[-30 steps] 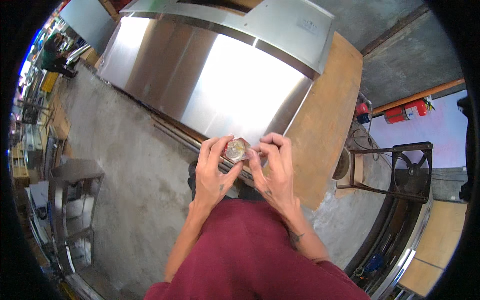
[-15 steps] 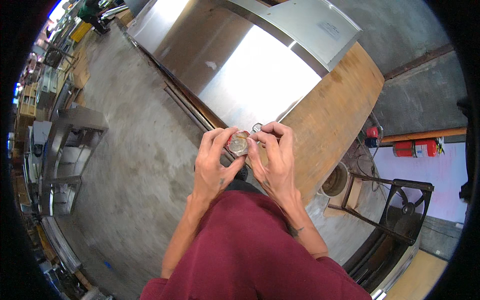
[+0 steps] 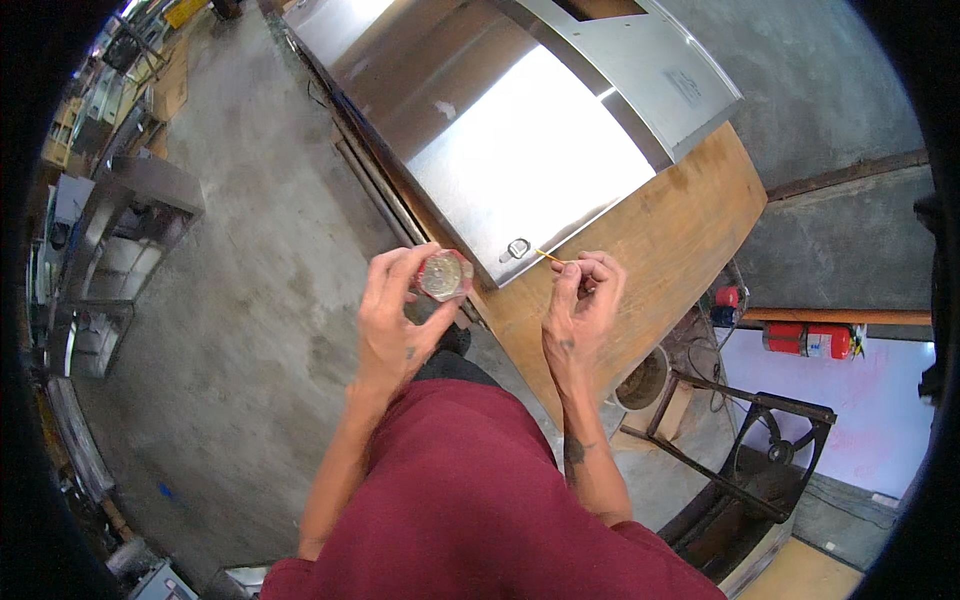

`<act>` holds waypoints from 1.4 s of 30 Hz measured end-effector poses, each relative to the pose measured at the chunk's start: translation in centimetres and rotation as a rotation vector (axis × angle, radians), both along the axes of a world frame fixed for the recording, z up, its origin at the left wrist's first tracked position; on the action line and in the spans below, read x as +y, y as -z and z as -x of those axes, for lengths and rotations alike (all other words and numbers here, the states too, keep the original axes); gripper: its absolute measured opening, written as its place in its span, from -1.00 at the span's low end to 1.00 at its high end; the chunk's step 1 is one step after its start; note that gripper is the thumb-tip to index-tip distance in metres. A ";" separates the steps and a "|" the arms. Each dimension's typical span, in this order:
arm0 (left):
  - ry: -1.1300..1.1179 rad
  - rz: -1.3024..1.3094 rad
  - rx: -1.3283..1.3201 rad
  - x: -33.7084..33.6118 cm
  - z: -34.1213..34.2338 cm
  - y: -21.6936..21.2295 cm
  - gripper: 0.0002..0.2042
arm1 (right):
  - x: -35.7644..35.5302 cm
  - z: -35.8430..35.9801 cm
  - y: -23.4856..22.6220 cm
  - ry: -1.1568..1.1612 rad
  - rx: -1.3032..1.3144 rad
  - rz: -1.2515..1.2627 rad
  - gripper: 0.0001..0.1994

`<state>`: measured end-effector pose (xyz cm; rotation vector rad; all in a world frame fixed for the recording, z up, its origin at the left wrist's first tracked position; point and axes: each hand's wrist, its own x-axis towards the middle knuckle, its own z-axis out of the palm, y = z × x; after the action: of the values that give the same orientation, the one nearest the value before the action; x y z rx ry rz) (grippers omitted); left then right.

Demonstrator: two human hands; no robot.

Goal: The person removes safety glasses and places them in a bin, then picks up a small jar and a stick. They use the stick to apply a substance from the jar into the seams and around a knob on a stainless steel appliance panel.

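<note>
My left hand point(image 3: 392, 305) is closed around a small round tub point(image 3: 441, 276) with red on its side and a greyish, shiny top face. It is held up beside the corner of a large shiny metal sheet point(image 3: 470, 215). My right hand point(image 3: 583, 295) pinches a thin yellowish stick point(image 3: 549, 256) between thumb and fingertips. The stick's tip points left, at the sheet's near edge. Close to that tip, near the sheet's corner, is a small dark-rimmed oval fitting point(image 3: 518, 247); whether the stick touches anything there I cannot tell.
Under the sheet is a wooden tabletop point(image 3: 690, 220). A bucket point(image 3: 643, 378) and a metal frame with a fan-like wheel point(image 3: 778, 450) stand at right, near a red fire extinguisher point(image 3: 800, 340). Metal cabinets point(image 3: 150, 215) stand at left on the concrete floor point(image 3: 240, 300).
My hands have moved apart. The left has drawn left with the tub, while the right has moved right with the stick, away from the tub. The view has shifted slightly.
</note>
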<state>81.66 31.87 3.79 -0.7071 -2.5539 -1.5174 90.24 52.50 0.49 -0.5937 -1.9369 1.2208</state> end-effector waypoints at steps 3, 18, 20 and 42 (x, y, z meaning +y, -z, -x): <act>-0.058 0.006 -0.025 -2.0 -0.1 0.6 -0.36 | 0.9 0.5 4.9 -0.037 -0.114 -0.184 -0.88; -0.241 0.006 -0.093 -8.5 -0.5 3.5 -0.41 | 0.3 2.1 12.9 -0.203 -0.130 -0.348 -0.82; -0.239 -0.001 -0.093 -8.7 -0.6 3.6 -0.41 | 0.1 2.3 13.0 -0.193 -0.125 -0.274 -0.82; -0.257 0.009 -0.121 -9.4 -0.9 4.0 -0.39 | 0.1 2.7 13.6 -0.196 -0.115 -0.368 -0.83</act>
<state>82.60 22.50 -0.26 -0.2800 -2.6145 -1.5059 87.57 52.58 -13.07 -0.2925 -2.2884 0.9233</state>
